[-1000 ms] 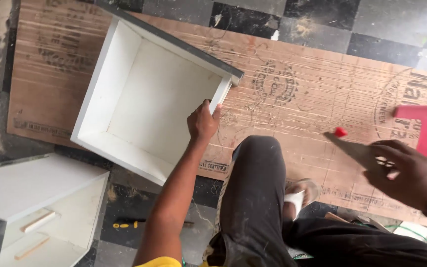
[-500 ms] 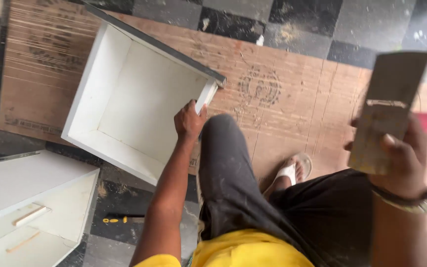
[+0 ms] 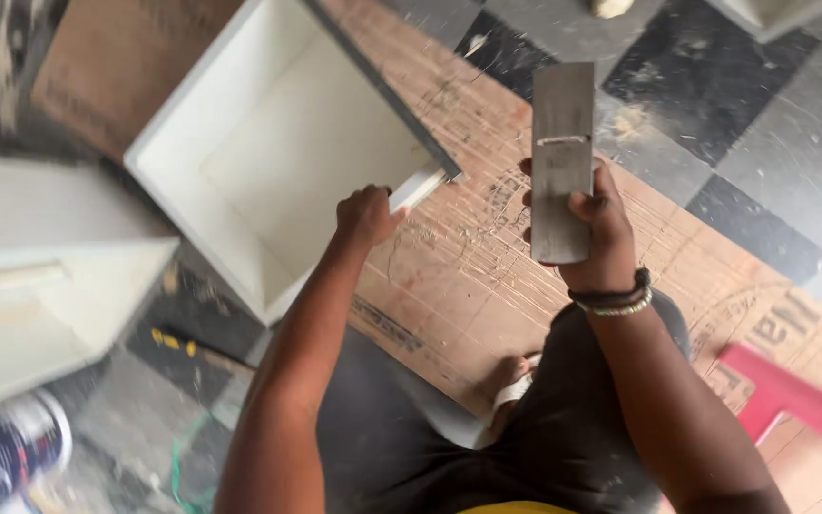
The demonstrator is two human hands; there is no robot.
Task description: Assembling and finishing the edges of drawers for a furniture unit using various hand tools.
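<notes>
Up near frame center, the right hand has now lifted the flat gray block, fingers wrapped around it, while the left hand keeps gripping the white drawer box corner.

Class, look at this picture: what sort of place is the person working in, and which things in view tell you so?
Probably a small carpentry or furniture workshop. An open white wooden drawer box lies on a brown plywood sheet spread over the floor, and the right hand holds up a flat grey wooden block.
</notes>
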